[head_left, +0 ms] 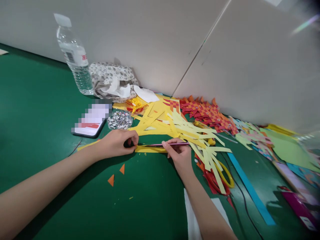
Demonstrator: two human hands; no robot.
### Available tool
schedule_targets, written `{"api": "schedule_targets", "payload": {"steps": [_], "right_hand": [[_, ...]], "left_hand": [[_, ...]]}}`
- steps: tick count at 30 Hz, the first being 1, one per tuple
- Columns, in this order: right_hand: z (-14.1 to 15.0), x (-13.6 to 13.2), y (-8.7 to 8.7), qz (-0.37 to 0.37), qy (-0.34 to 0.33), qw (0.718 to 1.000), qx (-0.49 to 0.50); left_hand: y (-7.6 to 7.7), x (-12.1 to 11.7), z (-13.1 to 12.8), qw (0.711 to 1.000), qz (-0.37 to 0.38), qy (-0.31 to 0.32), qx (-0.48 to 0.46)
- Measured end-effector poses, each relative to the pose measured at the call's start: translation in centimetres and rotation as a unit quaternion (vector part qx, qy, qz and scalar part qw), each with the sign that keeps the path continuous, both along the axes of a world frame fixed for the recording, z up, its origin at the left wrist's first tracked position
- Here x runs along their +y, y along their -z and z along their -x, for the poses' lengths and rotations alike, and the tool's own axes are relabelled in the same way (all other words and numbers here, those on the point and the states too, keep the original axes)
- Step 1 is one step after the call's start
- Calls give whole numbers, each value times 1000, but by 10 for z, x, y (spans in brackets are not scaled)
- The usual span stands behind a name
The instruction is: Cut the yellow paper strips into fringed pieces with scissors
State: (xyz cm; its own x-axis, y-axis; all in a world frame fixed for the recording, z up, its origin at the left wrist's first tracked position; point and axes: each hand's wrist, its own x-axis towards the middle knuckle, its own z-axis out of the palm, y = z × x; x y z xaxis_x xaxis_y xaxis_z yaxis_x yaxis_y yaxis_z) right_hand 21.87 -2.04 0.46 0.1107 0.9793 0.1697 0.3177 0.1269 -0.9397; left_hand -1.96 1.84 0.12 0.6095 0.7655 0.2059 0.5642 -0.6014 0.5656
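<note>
My left hand (120,141) is closed, thumb and fingertips pressed together on a yellow paper strip (150,150) near the table top. The strip runs across between my hands, and another stretch of yellow shows left of my wrist. My right hand (178,155) grips a slim pinkish-purple pen-like tool (180,143) with a thin dark tip. The tool lies almost level along the strip, its tip pointing at my left fingers. What kind of tool it is I cannot make out. Two small orange paper triangles (111,180) lie below my left hand.
Behind my hands are yellow paper strips (160,115), woven red-orange paper pieces (205,113) and a dish of googly eyes (120,120). A phone (91,118), water bottle (76,60) and tissue pouch (112,78) stand left. Scissors (226,175) and a blue strip (250,186) lie right.
</note>
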Motion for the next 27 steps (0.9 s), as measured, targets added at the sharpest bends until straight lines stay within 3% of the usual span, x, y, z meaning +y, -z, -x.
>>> {"api": "schedule_targets", "payload": {"steps": [12,27], "right_hand": [[13,0,1,27,-41,999,-4],[15,1,-2,66,-59,996,19]], "left_hand": [[3,5,5,999,7,36,-32],[3,5,5,999,2,38,-28]]}}
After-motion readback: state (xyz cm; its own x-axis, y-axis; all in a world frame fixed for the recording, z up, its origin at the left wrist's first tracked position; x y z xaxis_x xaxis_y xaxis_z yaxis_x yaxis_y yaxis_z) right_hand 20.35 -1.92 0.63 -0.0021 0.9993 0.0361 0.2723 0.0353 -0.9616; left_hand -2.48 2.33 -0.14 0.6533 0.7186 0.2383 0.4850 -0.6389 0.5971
